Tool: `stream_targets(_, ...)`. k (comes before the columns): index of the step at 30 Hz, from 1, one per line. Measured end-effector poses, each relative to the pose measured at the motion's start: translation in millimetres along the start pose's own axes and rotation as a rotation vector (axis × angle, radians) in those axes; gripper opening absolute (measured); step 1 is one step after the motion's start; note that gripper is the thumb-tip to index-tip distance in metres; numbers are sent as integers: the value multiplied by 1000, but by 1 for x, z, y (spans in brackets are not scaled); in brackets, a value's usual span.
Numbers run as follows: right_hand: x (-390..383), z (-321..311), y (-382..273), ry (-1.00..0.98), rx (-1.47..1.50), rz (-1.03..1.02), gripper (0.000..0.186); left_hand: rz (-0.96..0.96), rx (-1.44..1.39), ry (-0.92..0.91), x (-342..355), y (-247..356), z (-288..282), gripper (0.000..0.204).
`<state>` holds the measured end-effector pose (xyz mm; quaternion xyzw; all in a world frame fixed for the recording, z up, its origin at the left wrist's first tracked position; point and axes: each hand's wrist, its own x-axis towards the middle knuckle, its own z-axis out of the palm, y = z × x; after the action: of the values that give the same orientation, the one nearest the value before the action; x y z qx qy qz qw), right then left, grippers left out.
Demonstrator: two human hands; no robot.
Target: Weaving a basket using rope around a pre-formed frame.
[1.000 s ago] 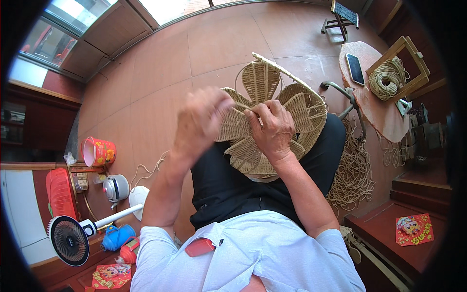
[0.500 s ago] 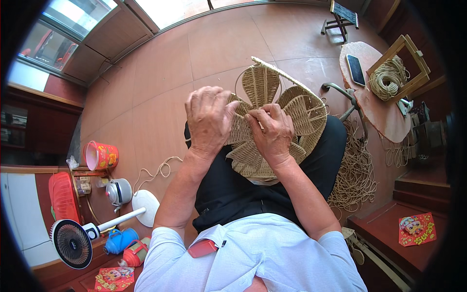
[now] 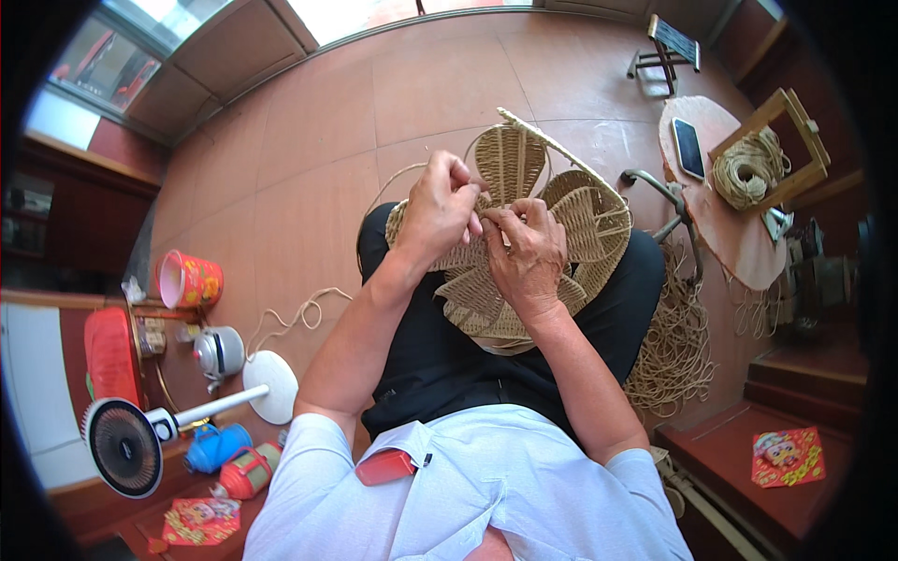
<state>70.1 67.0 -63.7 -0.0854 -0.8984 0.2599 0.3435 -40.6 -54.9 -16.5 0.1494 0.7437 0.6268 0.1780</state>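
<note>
On my lap rests a woven rope piece (image 3: 580, 224) with petal-shaped panels, like a flower, and a cord-wrapped frame edge. My left hand (image 3: 440, 210) is pinched closed near the middle of the petals, where a thin tan cord (image 3: 385, 187) loops out to the left of it. Right beside it, my right hand (image 3: 527, 248) presses its thumb and fingers together on the woven piece, close to the left fingertips. The exact spot between the fingertips is mostly covered by the hands.
A heap of loose cord (image 3: 672, 360) lies by my right leg. Beyond it, a slab-topped table (image 3: 725, 224) carries a phone (image 3: 687, 148) and a cord coil (image 3: 748, 170) by a wooden frame. At left are a fan (image 3: 123, 447), kettle (image 3: 220, 352), bucket (image 3: 192, 280) and blue flask (image 3: 219, 448).
My left hand has come right and closed its fingers close beside the right hand. A cord loop now arcs up at its left. My right hand stays almost in place.
</note>
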Motion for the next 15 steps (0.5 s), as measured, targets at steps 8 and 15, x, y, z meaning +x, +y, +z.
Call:
stream_targets(8,-2,-3,-3,-30,-38,-16,18,338,341,85,-41,7,-3,17)
stream_targets(15,1,8,-2,25,-145,-55,22,-14,-676,43,-153,-49,-51,41)
